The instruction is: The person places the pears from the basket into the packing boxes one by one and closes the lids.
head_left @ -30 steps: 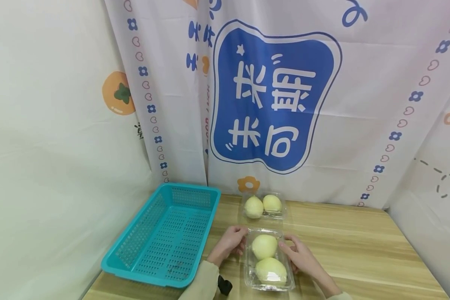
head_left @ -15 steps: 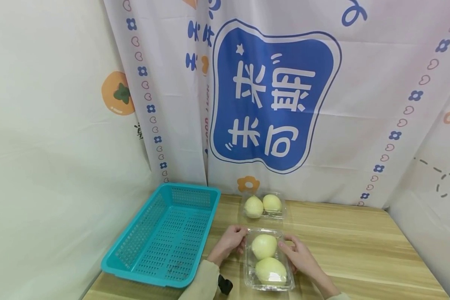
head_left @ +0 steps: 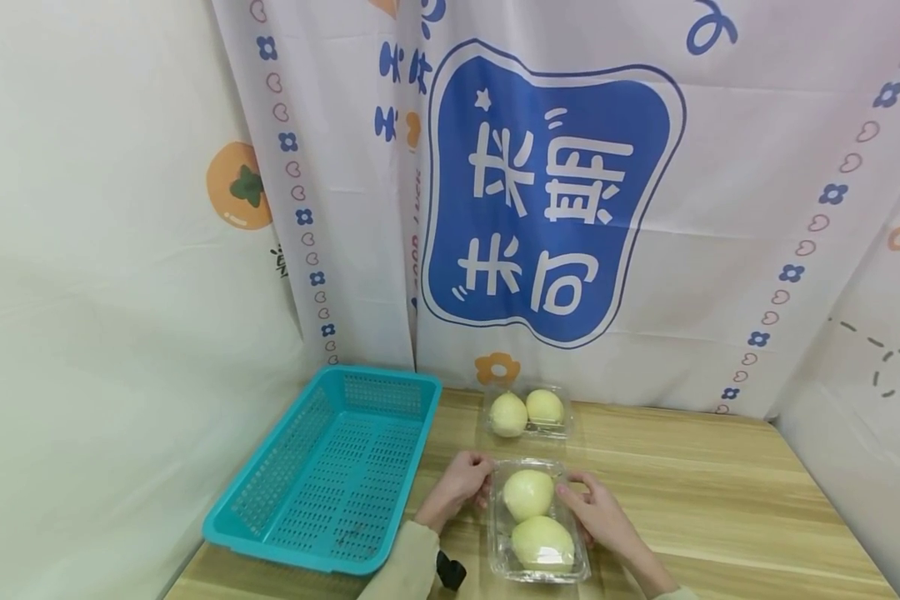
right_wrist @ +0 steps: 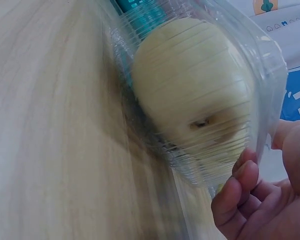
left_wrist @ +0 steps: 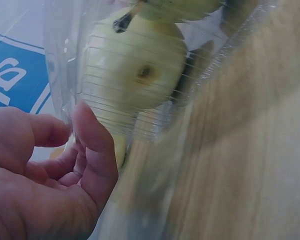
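A clear plastic clamshell box (head_left: 498, 533) stands lengthwise at the front of the table, holding two pale yellow pears (head_left: 543, 542) under its lid. My left hand (head_left: 463, 483) is at the box's far left corner; in the left wrist view, thumb and index finger pinch the thin plastic rim beside a pear (left_wrist: 140, 65). On the opposite side, my right hand (head_left: 598, 510) grips the box's edge. The right wrist view shows the thumb above the rim and curled fingers (right_wrist: 227, 197) below it, next to the ribbed wall. The box's underside is hidden in the head view.
A teal perforated basket (head_left: 420, 454) sits to the left, close to my left forearm. Behind the box, a second clear box (head_left: 547, 431) with two pears (head_left: 507, 414) stands near the printed curtain (head_left: 720, 275). Bare wood table (head_left: 705, 475) extends to the right.
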Demonstrator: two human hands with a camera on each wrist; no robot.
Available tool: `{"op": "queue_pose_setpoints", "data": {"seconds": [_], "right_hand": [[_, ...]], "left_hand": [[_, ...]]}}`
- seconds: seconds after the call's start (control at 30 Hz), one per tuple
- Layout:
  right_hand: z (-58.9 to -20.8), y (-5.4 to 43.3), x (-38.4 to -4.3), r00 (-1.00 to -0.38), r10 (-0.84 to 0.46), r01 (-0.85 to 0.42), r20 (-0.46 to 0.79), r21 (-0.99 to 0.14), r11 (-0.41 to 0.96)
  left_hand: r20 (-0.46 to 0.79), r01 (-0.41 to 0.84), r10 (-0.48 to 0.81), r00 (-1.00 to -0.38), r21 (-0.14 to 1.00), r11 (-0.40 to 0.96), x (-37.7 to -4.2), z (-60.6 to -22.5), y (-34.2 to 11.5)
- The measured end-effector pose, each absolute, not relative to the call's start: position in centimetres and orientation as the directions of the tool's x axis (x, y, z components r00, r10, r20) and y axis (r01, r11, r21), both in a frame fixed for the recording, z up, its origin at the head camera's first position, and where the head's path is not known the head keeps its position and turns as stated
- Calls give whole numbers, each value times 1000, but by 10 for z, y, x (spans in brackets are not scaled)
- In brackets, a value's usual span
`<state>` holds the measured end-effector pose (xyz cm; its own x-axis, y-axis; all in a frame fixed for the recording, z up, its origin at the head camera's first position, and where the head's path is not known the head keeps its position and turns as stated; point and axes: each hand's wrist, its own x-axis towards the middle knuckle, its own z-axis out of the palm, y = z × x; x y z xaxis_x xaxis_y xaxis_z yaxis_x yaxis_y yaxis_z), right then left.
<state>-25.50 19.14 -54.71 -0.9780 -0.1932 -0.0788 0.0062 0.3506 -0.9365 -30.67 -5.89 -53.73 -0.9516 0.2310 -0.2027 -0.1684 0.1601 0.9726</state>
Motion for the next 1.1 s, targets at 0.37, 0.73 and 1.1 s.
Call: {"op": "queue_pose_setpoints", "data": {"seconds": [0.37,0.73,1.1], "right_hand": [[-549,190,-256,-984,-159,16,-79,-932,362],[-551,181,-250,-998,-17,51,-62,-926,373],[-554,177,-251,-998,49,48,-31,-921,386]], "left_hand": [[-168,-131,225,-960,977,168,-293,-533,-64],[-147,-87,265,-953,970,227,-277,-537,-68],[-118,-43,290,-950,966,254,-256,-530,-70]]}}
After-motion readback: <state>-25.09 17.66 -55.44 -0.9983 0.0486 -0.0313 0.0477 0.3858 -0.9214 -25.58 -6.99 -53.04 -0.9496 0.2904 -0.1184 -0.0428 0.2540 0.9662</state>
